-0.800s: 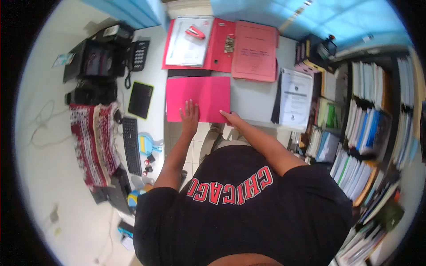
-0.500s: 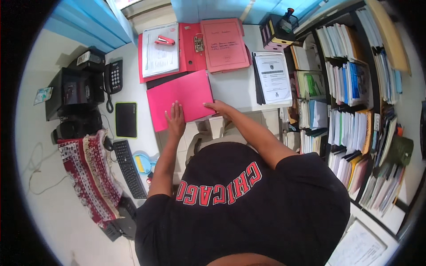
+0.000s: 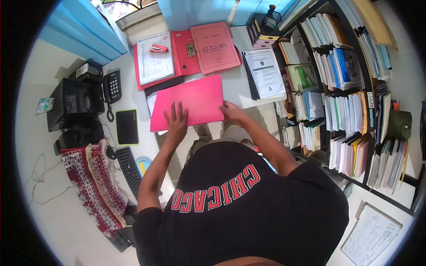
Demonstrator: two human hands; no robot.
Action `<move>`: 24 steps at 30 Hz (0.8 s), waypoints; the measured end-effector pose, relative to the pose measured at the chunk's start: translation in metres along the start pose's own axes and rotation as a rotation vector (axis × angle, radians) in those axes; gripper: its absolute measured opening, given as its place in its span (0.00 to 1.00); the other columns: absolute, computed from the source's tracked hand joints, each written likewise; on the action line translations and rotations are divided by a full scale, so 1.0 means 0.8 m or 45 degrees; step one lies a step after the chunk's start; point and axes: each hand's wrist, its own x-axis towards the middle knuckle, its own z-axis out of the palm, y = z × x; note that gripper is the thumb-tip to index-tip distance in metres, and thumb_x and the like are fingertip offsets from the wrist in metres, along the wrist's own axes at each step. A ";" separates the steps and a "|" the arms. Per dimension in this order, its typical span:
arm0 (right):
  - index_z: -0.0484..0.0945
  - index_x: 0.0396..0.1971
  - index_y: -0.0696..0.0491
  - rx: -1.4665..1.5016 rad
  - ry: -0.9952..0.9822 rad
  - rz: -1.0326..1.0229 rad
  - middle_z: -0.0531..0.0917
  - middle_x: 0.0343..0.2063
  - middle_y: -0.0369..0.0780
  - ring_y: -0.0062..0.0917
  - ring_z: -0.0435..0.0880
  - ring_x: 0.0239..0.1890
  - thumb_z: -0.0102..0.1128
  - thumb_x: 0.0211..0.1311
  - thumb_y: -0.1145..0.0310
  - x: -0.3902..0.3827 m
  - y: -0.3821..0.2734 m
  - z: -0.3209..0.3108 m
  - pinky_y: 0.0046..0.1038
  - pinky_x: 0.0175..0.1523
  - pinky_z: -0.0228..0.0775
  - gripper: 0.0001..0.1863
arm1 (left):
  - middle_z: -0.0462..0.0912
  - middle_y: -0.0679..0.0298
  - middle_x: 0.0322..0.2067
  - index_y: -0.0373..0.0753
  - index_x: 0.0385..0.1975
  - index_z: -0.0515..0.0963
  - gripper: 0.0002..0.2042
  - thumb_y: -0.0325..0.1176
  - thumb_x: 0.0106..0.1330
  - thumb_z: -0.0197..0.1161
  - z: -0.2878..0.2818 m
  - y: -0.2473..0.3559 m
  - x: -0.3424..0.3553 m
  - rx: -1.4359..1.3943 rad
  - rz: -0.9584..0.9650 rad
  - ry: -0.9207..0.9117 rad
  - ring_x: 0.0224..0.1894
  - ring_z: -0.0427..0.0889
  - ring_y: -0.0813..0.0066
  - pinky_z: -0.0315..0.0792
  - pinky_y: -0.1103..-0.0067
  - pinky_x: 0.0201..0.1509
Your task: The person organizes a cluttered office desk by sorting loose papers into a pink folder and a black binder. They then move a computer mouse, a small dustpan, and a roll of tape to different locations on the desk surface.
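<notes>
Head view: looking down at a person in a black T-shirt (image 3: 284, 199) standing at a white desk (image 3: 231, 90), with 2 bare hands on a bright pink folder (image 3: 197, 99). The folder lies closed at the desk's near edge, directly in front of the body, slightly tilted, with white papers peeking out at its left side. The left hand (image 3: 178, 122) rests on the cover near its lower edge, palm down, fingers spread and gripping nothing. The right hand (image 3: 233, 112) grasps the folder's right edge, thumb uppermost; its other fingers are mostly hidden.

Behind the folder, an open red binder (image 3: 182, 65) holds papers on its left side, topped by a red stapler (image 3: 159, 48); a salmon folder (image 3: 216, 47) covers its right side. Further right is a document stack (image 3: 265, 74). On the left are a black desk phone (image 3: 113, 87) and a keyboard (image 3: 127, 167).
</notes>
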 end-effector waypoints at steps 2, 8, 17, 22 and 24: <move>0.45 0.79 0.55 -0.465 0.293 -0.454 0.61 0.73 0.53 0.43 0.65 0.73 0.78 0.50 0.37 -0.039 0.020 -0.037 0.49 0.73 0.63 0.68 | 0.48 0.47 0.79 0.34 0.63 0.72 0.24 0.25 0.65 0.57 -0.023 0.020 0.025 -0.060 0.048 -0.064 0.81 0.39 0.35 0.32 0.29 0.73; 0.43 0.81 0.36 -1.640 0.391 -0.874 0.42 0.81 0.45 0.50 0.40 0.82 0.86 0.28 0.40 -0.153 -0.065 -0.115 0.63 0.78 0.38 0.78 | 0.49 0.48 0.79 0.38 0.63 0.75 0.27 0.25 0.59 0.62 -0.028 0.075 0.073 -0.190 0.303 -0.077 0.81 0.38 0.33 0.34 0.29 0.73; 0.82 0.59 0.40 -1.875 0.735 -1.314 0.81 0.63 0.24 0.36 0.60 0.78 0.71 0.59 0.58 -0.213 -0.091 -0.278 0.63 0.77 0.34 0.25 | 0.47 0.55 0.80 0.51 0.67 0.75 0.36 0.36 0.52 0.74 -0.026 0.188 0.254 -0.256 0.574 -0.025 0.81 0.36 0.35 0.31 0.30 0.74; 0.80 0.62 0.42 -1.897 1.022 -1.246 0.80 0.66 0.28 0.38 0.61 0.77 0.64 0.66 0.61 -0.246 -0.105 -0.331 0.66 0.76 0.30 0.24 | 0.45 0.55 0.81 0.66 0.64 0.79 0.33 0.31 0.54 0.73 0.011 0.233 0.366 -0.272 0.476 0.154 0.82 0.34 0.39 0.31 0.33 0.75; 0.79 0.64 0.44 -1.921 1.095 -1.208 0.77 0.68 0.30 0.38 0.58 0.79 0.60 0.68 0.64 -0.238 -0.097 -0.350 0.65 0.76 0.28 0.24 | 0.48 0.56 0.80 0.67 0.62 0.80 0.31 0.32 0.57 0.72 0.044 0.240 0.400 -0.215 0.480 0.215 0.82 0.38 0.41 0.32 0.33 0.76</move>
